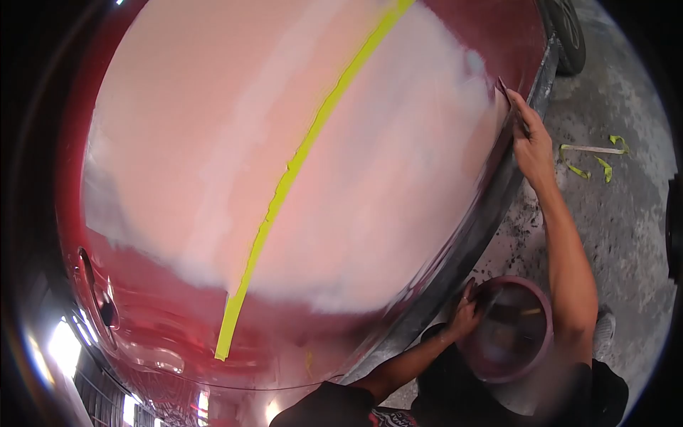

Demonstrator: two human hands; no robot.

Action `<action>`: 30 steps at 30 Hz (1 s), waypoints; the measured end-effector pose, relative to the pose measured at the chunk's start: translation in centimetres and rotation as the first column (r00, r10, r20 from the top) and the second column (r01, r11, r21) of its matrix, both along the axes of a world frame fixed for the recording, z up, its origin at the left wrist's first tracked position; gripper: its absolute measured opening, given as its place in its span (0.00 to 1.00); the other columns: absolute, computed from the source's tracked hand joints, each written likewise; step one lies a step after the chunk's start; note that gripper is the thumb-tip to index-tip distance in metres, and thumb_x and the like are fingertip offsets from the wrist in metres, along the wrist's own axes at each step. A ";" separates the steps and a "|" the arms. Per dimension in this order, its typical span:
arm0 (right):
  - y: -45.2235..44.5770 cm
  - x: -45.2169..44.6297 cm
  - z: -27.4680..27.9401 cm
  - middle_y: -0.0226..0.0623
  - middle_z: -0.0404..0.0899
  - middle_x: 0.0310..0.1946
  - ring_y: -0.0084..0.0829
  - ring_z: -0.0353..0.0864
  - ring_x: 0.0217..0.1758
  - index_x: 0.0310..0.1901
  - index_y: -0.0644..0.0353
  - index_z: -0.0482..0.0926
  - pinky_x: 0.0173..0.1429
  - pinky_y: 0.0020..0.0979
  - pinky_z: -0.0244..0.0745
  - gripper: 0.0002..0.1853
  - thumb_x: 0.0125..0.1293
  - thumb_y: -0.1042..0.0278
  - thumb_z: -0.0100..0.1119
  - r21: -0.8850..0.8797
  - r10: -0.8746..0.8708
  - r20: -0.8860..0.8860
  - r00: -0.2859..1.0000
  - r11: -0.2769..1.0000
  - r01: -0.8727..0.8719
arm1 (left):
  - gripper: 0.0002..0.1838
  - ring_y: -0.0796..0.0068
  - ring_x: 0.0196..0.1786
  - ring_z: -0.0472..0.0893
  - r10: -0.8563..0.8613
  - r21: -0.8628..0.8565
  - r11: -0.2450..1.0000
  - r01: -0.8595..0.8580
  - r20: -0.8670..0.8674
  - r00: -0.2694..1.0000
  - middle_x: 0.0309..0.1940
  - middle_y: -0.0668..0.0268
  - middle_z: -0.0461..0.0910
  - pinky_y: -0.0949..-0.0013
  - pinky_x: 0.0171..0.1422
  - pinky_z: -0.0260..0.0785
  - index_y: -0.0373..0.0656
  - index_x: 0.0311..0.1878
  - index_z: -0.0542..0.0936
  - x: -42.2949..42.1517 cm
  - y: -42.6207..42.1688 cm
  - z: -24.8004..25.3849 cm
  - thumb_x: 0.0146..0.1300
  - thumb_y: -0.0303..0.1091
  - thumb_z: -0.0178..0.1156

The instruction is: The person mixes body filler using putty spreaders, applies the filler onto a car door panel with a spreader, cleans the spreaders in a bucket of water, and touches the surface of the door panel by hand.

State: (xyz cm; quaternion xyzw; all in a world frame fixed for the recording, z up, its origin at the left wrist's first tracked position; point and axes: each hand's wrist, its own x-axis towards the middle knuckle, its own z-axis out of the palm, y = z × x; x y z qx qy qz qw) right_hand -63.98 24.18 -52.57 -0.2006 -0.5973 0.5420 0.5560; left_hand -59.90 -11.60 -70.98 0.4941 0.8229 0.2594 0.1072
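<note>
A red car door panel (156,263) fills most of the view, with a broad, smooth pinkish filler patch (192,142) and whitish blurred edges. Lime-yellow masking tape (277,196) runs diagonally down across it. My right hand (532,139) reaches up to the right edge of the patch, its fingers closed on a thin dark piece of sandpaper (503,92) against the panel. Lower down, my left hand (464,317) grips the left rim of a round, dark reddish bucket (548,320). The bucket's inside is dim, and its contents are hard to make out.
Scraps of yellow tape (607,169) and a pale strip (593,149) lie on the grey concrete floor (633,235). Dark debris (523,220) is scattered beside the car's black lower trim. A tyre (569,35) stands at the top right, and a door handle (87,274) is at left.
</note>
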 end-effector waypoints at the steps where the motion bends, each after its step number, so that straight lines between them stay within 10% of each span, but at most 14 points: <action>1: 0.3 -0.1 0.3 0.40 0.75 0.55 0.39 0.73 0.62 0.64 0.46 0.70 0.66 0.32 0.65 0.33 0.56 0.87 0.44 -0.023 0.040 0.011 0.999 0.999 -0.039 | 0.25 0.42 0.74 0.50 -0.017 -0.005 1.000 0.017 -0.029 0.999 0.65 0.54 0.67 0.52 0.75 0.51 0.39 0.62 0.73 0.0 0.1 0.1 0.58 0.26 0.54; 20: -15.5 3.7 1.5 0.45 0.59 0.63 0.49 0.59 0.68 0.67 0.54 0.65 0.72 0.40 0.57 0.45 0.39 0.89 0.48 0.009 0.150 0.159 0.976 0.988 -0.153 | 0.23 0.45 0.74 0.51 0.095 -0.106 0.990 -0.093 0.018 0.995 0.63 0.49 0.68 0.55 0.74 0.51 0.36 0.56 0.75 0.4 0.2 0.3 0.57 0.33 0.56; 26: -13.4 6.7 1.4 0.48 0.69 0.60 0.45 0.67 0.66 0.65 0.56 0.68 0.70 0.37 0.61 0.41 0.43 0.89 0.47 0.014 0.297 0.121 0.947 0.954 -0.301 | 0.22 0.43 0.71 0.58 0.050 0.006 0.999 -0.049 -0.053 0.997 0.65 0.49 0.66 0.50 0.71 0.57 0.37 0.54 0.77 0.3 0.1 -0.8 0.55 0.33 0.54; 30: -5.6 7.2 1.7 0.43 0.69 0.64 0.36 0.68 0.67 0.68 0.54 0.66 0.69 0.32 0.62 0.35 0.54 0.85 0.44 -0.139 0.004 0.087 0.996 0.990 0.008 | 0.20 0.44 0.71 0.58 0.130 0.022 0.991 -0.128 -0.082 0.988 0.62 0.48 0.68 0.50 0.72 0.55 0.38 0.51 0.79 0.7 -0.5 -0.4 0.54 0.30 0.58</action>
